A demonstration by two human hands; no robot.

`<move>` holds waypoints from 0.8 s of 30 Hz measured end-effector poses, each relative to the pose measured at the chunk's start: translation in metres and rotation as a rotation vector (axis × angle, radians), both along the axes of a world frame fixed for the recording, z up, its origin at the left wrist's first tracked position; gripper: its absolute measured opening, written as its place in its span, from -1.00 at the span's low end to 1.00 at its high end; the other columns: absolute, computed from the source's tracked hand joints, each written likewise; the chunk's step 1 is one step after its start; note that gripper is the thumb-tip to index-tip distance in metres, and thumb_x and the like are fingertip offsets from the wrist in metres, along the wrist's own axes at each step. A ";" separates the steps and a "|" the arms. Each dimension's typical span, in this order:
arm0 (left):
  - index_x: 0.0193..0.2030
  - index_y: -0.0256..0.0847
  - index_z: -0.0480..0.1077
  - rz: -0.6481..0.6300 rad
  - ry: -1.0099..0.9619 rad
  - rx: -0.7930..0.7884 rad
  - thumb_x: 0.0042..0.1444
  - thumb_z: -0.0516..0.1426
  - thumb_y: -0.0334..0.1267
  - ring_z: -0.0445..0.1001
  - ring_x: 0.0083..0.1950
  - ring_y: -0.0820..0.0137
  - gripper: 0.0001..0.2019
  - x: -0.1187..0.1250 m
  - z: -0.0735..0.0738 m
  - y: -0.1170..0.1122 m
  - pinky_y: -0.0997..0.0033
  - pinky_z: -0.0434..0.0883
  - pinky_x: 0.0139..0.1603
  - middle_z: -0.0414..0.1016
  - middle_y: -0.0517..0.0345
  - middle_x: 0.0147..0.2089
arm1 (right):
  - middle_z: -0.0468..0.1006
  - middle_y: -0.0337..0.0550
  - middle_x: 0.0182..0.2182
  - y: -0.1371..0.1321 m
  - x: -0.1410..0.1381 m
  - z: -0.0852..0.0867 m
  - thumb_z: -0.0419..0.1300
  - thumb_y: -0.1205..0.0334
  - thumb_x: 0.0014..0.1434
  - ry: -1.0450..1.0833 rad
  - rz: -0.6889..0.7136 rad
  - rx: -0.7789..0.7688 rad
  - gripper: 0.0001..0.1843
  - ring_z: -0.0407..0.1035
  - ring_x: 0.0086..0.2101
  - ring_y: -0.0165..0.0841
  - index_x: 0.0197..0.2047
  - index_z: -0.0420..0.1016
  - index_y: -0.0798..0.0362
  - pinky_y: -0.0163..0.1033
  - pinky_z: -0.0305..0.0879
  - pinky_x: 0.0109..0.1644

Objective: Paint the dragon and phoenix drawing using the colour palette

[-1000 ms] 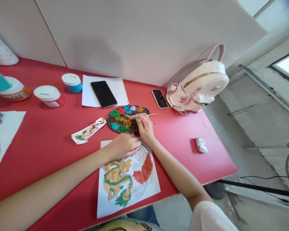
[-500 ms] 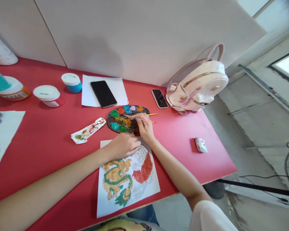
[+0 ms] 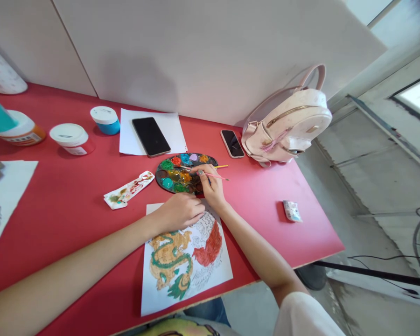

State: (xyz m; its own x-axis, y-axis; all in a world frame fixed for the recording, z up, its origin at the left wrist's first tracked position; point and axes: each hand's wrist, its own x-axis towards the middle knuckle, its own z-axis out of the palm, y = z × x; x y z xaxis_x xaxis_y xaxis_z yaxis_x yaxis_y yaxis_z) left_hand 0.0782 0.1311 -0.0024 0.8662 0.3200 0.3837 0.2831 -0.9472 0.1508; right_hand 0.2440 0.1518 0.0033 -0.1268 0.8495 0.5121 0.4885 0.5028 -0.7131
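My right hand [image 3: 212, 187] pinches a thin pink paintbrush [image 3: 217, 177] whose tip is down in the oval paint palette [image 3: 175, 175] with its several wells of colour. A second, yellow brush [image 3: 221, 166] lies across the palette's far right rim. My left hand [image 3: 180, 211] rests as a loose fist on the top edge of the colouring sheet [image 3: 185, 259], which shows a green and orange dragon and a red bird. What, if anything, sits inside the left fist is hidden.
On the red table [image 3: 66, 205] lie a paint-smeared strip [image 3: 128, 190], a black phone [image 3: 151, 136] on white paper, a second phone [image 3: 232, 143], a pink backpack [image 3: 287, 126], paint jars [image 3: 72, 138] at the left, and a small packet [image 3: 292, 211]. The table edge runs near my body.
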 end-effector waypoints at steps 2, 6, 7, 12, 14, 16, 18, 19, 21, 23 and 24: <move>-0.37 -0.18 0.42 0.002 0.010 0.002 0.35 0.08 -0.28 0.40 -0.35 0.38 -0.77 0.000 0.000 0.000 0.29 0.24 -0.28 0.51 0.18 -0.40 | 0.66 -0.10 -0.17 0.000 0.000 0.001 -0.07 0.09 0.53 -0.022 0.005 -0.017 -0.60 0.48 -0.08 -0.20 -0.10 0.60 -0.05 -0.07 0.38 0.12; -0.36 -0.18 0.42 0.006 0.024 -0.011 0.35 0.07 -0.28 0.39 -0.34 0.38 -0.77 0.000 0.001 0.000 0.30 0.22 -0.28 0.51 0.16 -0.39 | 0.66 -0.11 -0.18 0.000 0.000 0.001 -0.08 0.10 0.53 -0.016 0.008 -0.025 -0.59 0.48 -0.09 -0.21 -0.10 0.59 -0.06 -0.09 0.38 0.11; -0.35 -0.18 0.42 0.005 0.026 -0.014 0.35 0.07 -0.28 0.39 -0.34 0.38 -0.77 0.000 0.001 -0.001 0.30 0.22 -0.28 0.51 0.16 -0.39 | 0.66 -0.11 -0.17 0.000 0.000 0.001 -0.07 0.10 0.53 -0.014 0.012 -0.022 -0.60 0.48 -0.08 -0.21 -0.10 0.59 -0.05 -0.09 0.37 0.12; -0.37 -0.17 0.41 0.007 0.024 -0.007 0.35 0.07 -0.28 0.40 -0.34 0.38 -0.76 0.000 0.000 0.000 0.29 0.24 -0.28 0.50 0.19 -0.40 | 0.66 -0.10 -0.17 0.000 0.000 0.002 -0.07 0.10 0.53 -0.019 0.014 -0.020 -0.60 0.49 -0.09 -0.22 -0.11 0.58 -0.04 -0.10 0.38 0.11; -0.37 -0.17 0.41 0.005 0.020 -0.012 0.35 0.07 -0.27 0.40 -0.35 0.38 -0.76 0.000 0.000 0.000 0.29 0.24 -0.29 0.50 0.19 -0.41 | 0.66 -0.10 -0.15 0.000 -0.001 0.001 -0.07 0.09 0.53 -0.032 0.019 -0.021 -0.61 0.48 -0.07 -0.22 -0.11 0.57 -0.03 -0.10 0.37 0.13; -0.37 -0.17 0.40 0.008 0.020 -0.024 0.36 0.06 -0.25 0.40 -0.36 0.38 -0.76 0.000 0.000 0.001 0.29 0.23 -0.29 0.50 0.19 -0.41 | 0.64 -0.10 -0.15 0.001 -0.001 -0.002 -0.08 0.09 0.53 -0.021 0.029 -0.031 -0.62 0.48 -0.07 -0.23 -0.11 0.54 -0.03 -0.11 0.37 0.12; -0.37 -0.17 0.40 0.013 0.025 -0.038 0.37 0.04 -0.24 0.41 -0.36 0.38 -0.74 -0.001 0.001 0.001 0.30 0.23 -0.30 0.50 0.18 -0.41 | 0.62 -0.11 -0.18 0.002 0.001 -0.004 -0.06 0.09 0.52 0.022 0.012 -0.044 -0.65 0.48 -0.11 -0.25 -0.13 0.51 -0.03 -0.13 0.39 0.07; -0.37 -0.17 0.40 0.013 0.026 -0.046 0.37 0.04 -0.24 0.42 -0.35 0.38 -0.73 -0.001 0.002 0.001 0.30 0.23 -0.30 0.50 0.18 -0.41 | 0.61 -0.11 -0.21 0.002 0.003 -0.004 -0.04 0.08 0.51 0.047 -0.009 -0.047 -0.68 0.48 -0.14 -0.25 -0.15 0.49 -0.02 -0.15 0.39 0.03; -0.37 -0.17 0.39 0.012 0.020 -0.066 0.38 0.04 -0.24 0.43 -0.35 0.39 -0.73 -0.001 0.004 0.001 0.32 0.23 -0.30 0.50 0.17 -0.40 | 0.57 -0.14 -0.27 -0.002 0.009 0.000 0.03 0.07 0.47 0.114 -0.067 -0.047 -0.73 0.46 -0.22 -0.28 -0.18 0.46 -0.01 -0.18 0.40 -0.07; -0.37 -0.17 0.39 0.007 0.011 -0.083 0.38 0.04 -0.24 0.43 -0.35 0.40 -0.73 -0.001 0.006 0.001 0.34 0.22 -0.30 0.49 0.18 -0.40 | 0.54 -0.17 -0.30 -0.013 0.018 0.010 0.07 0.08 0.44 0.216 -0.131 -0.047 -0.78 0.46 -0.27 -0.30 -0.17 0.45 0.00 -0.21 0.39 -0.15; -0.37 -0.17 0.39 0.005 0.008 -0.088 0.38 0.03 -0.24 0.43 -0.35 0.40 -0.73 -0.001 0.006 0.001 0.34 0.22 -0.30 0.49 0.18 -0.40 | 0.54 -0.17 -0.30 -0.022 0.023 0.015 0.07 0.08 0.43 0.283 -0.162 -0.050 -0.79 0.46 -0.28 -0.30 -0.13 0.45 0.00 -0.21 0.39 -0.18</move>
State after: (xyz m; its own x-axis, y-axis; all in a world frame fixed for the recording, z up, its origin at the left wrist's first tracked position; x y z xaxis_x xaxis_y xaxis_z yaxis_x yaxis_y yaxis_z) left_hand 0.0772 0.1325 0.0037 0.8677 0.3564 0.3466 0.2893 -0.9289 0.2310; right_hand 0.2673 0.1301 0.0188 0.1530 0.8722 0.4645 0.3379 0.3955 -0.8540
